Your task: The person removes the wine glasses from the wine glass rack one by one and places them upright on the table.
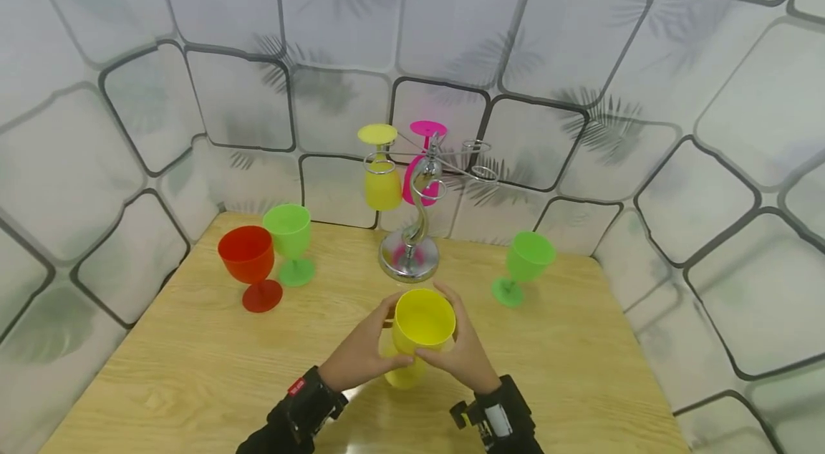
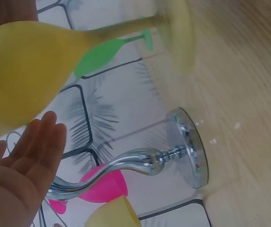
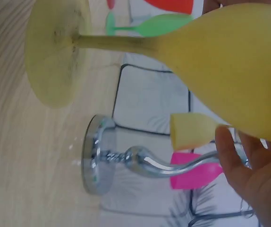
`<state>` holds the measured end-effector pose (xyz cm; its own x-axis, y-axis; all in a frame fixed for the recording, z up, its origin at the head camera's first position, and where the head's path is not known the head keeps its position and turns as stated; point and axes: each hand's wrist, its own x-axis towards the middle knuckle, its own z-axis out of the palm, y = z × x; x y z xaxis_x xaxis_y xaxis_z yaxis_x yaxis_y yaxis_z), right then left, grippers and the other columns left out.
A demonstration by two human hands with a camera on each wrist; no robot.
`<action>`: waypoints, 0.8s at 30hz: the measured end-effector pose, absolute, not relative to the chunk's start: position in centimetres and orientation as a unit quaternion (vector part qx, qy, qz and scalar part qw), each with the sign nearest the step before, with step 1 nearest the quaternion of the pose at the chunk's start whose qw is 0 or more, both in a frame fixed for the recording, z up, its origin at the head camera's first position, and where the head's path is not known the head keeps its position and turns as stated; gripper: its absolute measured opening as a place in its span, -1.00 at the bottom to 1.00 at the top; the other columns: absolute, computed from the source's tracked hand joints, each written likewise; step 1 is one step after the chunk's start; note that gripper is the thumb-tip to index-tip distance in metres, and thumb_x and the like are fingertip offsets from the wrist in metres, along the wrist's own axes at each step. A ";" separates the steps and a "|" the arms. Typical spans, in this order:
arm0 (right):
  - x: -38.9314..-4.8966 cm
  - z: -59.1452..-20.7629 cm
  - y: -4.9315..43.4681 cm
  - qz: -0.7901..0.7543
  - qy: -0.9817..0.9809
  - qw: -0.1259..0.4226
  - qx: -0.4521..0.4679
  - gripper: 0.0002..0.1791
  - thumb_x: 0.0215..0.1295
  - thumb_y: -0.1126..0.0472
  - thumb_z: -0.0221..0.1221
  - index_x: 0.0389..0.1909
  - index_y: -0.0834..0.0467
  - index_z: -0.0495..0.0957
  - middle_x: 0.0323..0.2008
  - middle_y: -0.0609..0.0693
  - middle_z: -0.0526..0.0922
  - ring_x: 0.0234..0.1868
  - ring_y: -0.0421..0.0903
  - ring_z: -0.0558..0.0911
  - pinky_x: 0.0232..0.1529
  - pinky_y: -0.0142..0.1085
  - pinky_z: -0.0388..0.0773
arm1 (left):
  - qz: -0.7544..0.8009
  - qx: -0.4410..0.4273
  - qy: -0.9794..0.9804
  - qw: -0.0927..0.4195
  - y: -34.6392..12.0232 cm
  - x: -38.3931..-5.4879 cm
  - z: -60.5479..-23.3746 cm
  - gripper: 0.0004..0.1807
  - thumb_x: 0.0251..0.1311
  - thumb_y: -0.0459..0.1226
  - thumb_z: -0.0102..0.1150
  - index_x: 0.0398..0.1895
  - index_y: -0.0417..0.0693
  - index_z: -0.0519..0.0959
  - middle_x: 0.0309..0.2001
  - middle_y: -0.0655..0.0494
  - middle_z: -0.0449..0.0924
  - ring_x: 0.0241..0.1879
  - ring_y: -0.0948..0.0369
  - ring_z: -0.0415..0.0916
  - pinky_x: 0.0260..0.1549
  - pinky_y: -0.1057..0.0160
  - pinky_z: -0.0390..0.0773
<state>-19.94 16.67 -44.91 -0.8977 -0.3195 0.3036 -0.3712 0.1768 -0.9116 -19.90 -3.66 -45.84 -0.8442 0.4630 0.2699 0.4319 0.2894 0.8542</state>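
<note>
Steadily now, hold the yellow goblet (image 1: 424, 321) over the near middle of the tabletop (image 1: 193, 382), bowl up and foot down, between both hands. Cannot tell from these views whether touching the wood at the foot or just above it.

Note the left hand (image 1: 361, 357) on the left of the bowl and the right hand (image 1: 465, 350) on the right, each with fingers curved around the bowl and thumb set against the near side. Press evenly and lightly: probably thin, smooth plastic, so apt to slip or flex under a one-sided squeeze. Best, by judgement, to bear the weight low on the bowl, near the taper into the stem, rather than pinch the rim. Before easing off with one hand, settle the other firmly.

Mind the chrome stand (image 3: 145, 163) at the far middle, with thin rings easily bumped. Avoid knocking the second yellow goblet (image 1: 383, 189) and the pink goblet (image 1: 409, 185), both hanging upside down toward its left and far side.

Farther out, leave room at the left for the red goblet (image 1: 248, 257) and the left green goblet (image 1: 288, 228), both upright, and at the right for the right green goblet (image 1: 531, 257), also upright and well apart from the others.
</note>
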 end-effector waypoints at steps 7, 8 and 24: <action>-20.9 -46.3 21.8 0.573 -0.811 0.101 0.067 -0.04 -0.07 0.28 0.38 0.36 0.28 0.07 0.24 0.27 0.34 0.18 0.13 0.39 0.24 0.16 0.30 | 0.525 0.252 0.813 0.015 -4.4 -19.7 -47.0 -0.17 0.13 0.01 0.16 0.44 0.05 0.06 0.24 -0.08 0.35 0.16 0.02 0.38 0.14 -0.09 0.41; -21.0 -46.4 23.0 0.570 -0.813 0.113 0.038 -0.03 -0.07 0.28 0.38 0.36 0.27 0.05 0.25 0.27 0.32 0.19 0.14 0.37 0.25 0.16 0.28 | 0.526 0.251 0.813 0.012 -4.5 -19.6 -47.2 -0.18 0.15 0.02 0.14 0.43 0.05 0.06 0.22 -0.07 0.36 0.15 0.02 0.38 0.13 -0.10 0.42; -29.6 -46.6 40.2 0.531 -0.811 0.172 -0.174 0.03 0.13 0.10 0.25 0.47 0.14 -0.23 0.45 0.28 -0.09 0.41 0.25 0.03 0.39 0.12 0.06 | 0.534 0.243 0.810 0.008 -4.7 -19.8 -48.1 -0.28 0.21 0.00 0.07 0.40 -0.01 0.14 0.20 -0.07 0.41 0.12 0.01 0.41 0.09 -0.11 0.44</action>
<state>-29.57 40.18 -46.64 -0.8808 0.4642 0.0937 0.0999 0.3755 -0.9214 -19.78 -4.67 -48.09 -0.8816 0.4026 0.2464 0.3852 0.3118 0.8686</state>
